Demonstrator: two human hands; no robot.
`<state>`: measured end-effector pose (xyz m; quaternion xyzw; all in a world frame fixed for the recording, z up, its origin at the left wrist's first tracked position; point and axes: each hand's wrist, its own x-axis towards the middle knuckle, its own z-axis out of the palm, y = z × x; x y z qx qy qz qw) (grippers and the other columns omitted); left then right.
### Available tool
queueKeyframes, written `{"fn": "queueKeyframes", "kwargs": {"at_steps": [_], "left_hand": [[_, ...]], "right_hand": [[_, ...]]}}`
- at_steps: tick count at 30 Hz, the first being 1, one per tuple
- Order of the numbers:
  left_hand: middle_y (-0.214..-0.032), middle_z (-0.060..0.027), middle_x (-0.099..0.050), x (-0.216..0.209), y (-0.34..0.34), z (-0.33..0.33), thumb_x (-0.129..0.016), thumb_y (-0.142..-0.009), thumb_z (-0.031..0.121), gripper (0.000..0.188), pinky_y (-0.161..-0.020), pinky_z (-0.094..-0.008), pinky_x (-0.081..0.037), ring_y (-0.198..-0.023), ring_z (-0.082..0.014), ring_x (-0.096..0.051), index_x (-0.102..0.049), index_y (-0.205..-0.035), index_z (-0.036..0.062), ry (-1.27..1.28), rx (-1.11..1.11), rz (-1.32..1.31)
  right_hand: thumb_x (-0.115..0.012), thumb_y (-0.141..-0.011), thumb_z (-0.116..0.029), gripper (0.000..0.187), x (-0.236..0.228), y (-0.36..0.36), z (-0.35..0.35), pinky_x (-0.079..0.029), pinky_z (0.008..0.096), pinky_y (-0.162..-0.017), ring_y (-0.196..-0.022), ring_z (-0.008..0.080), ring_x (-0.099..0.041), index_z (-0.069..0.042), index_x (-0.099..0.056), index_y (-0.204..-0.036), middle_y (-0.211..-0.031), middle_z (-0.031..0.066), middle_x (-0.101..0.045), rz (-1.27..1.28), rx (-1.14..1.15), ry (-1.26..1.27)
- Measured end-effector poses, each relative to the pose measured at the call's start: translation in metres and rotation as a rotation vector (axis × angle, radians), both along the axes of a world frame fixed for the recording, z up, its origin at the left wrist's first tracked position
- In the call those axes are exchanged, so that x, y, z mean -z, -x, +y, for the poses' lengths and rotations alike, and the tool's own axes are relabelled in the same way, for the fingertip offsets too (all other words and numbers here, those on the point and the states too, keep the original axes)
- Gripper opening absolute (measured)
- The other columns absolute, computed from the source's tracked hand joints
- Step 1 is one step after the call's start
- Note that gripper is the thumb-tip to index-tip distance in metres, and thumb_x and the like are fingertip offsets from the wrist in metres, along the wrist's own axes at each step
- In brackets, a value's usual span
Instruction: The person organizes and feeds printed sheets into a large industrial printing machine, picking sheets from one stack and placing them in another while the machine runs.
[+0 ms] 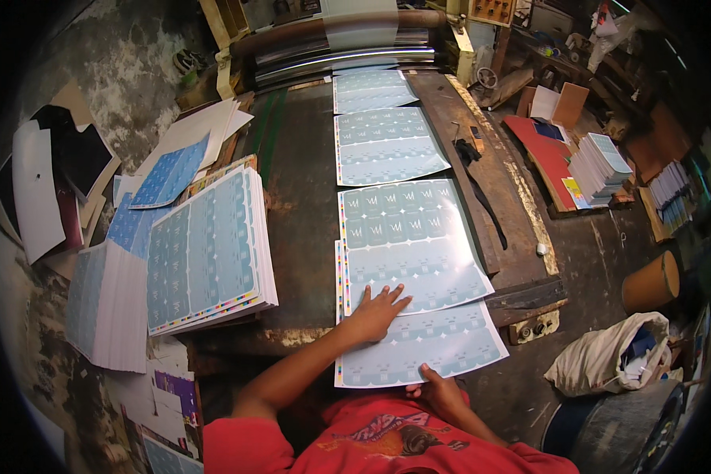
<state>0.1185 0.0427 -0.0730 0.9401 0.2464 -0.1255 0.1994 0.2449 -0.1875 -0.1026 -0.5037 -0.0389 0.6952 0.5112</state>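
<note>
A row of light blue printed sheets runs up the worn metal table [300,182] toward the rollers. My left hand [379,314] lies with fingers spread on the lower part of a large printed sheet [407,237]. Partly beneath that sheet is a nearer printed sheet [426,344], which overhangs the table's front edge. My right hand [437,389] grips its near edge, thumb on top and fingers below. Farther up lie another printed sheet [387,146] and one more [371,91] close to the rollers.
Metal rollers [344,59] span the table's far end. A thick stack of printed sheets [205,245] stands at the left, beside a taller pile [107,308]. A dark strap [486,205] lies on the right side. Beyond are a stack of cut sheets [600,170], a white sack [608,355] and a brown cylinder [650,282].
</note>
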Motion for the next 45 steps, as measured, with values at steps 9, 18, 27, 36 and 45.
{"fn": "queueKeyframes", "kwargs": {"at_steps": [9,18,27,36,45], "left_hand": [[-0.163,-0.0143,-0.019,-0.006,-0.012,0.043,-0.057,-0.077,-0.009,0.086,-0.117,-0.0629,-0.019,-0.149,-0.0355,-0.023,-0.030,-0.154,0.0171,-0.068,-0.016,-0.018],[-0.160,-0.0175,-0.024,0.021,-0.026,0.094,-0.067,-0.074,-0.001,0.092,-0.114,-0.0650,-0.022,-0.147,-0.0401,-0.025,-0.027,-0.155,0.0171,-0.328,-0.119,-0.046],[-0.159,-0.0202,-0.025,-0.022,-0.030,0.090,-0.073,-0.081,0.019,0.090,-0.116,-0.0604,-0.022,-0.146,-0.0423,-0.025,-0.024,-0.155,0.0115,-0.160,-0.272,-0.301],[-0.134,-0.0175,-0.060,-0.246,0.039,-0.076,-0.060,-0.087,0.015,0.025,-0.101,-0.0478,-0.048,-0.123,-0.0377,-0.058,-0.070,-0.109,0.0087,0.182,0.486,-1.134],[-0.139,-0.0168,-0.054,-0.215,0.136,-0.039,-0.072,-0.080,0.024,0.047,-0.107,-0.0462,-0.041,-0.130,-0.0381,-0.050,-0.059,-0.122,0.0063,-0.378,-0.365,-1.122]], "right_hand": [[-0.053,-0.102,-0.031,0.041,-0.012,0.003,-0.001,-0.057,0.0312,-0.065,-0.066,0.0196,-0.066,0.002,-0.046,-0.126,-0.088,0.0181,-0.070,0.050,-0.034,-0.043],[-0.053,-0.102,-0.028,0.045,-0.013,0.002,-0.018,-0.058,0.0326,-0.067,-0.086,0.0270,-0.071,0.003,-0.041,-0.132,-0.106,0.0194,-0.066,0.084,-0.058,-0.105],[-0.057,-0.100,-0.028,0.045,-0.027,-0.002,-0.037,-0.057,0.0344,-0.065,-0.077,0.0269,-0.070,0.002,-0.043,-0.130,-0.096,0.0200,-0.068,0.160,0.031,-0.057],[-0.055,-0.100,-0.033,0.041,-0.018,-0.009,-0.018,-0.054,0.0382,-0.067,-0.066,0.0245,-0.064,0.006,-0.056,-0.112,-0.083,0.0207,-0.068,0.047,0.057,0.145],[-0.051,-0.101,-0.039,0.043,0.006,-0.019,0.033,-0.055,0.0390,-0.069,-0.065,0.0220,-0.063,0.003,-0.056,-0.110,-0.080,0.0166,-0.068,-0.053,0.124,0.020]]}}
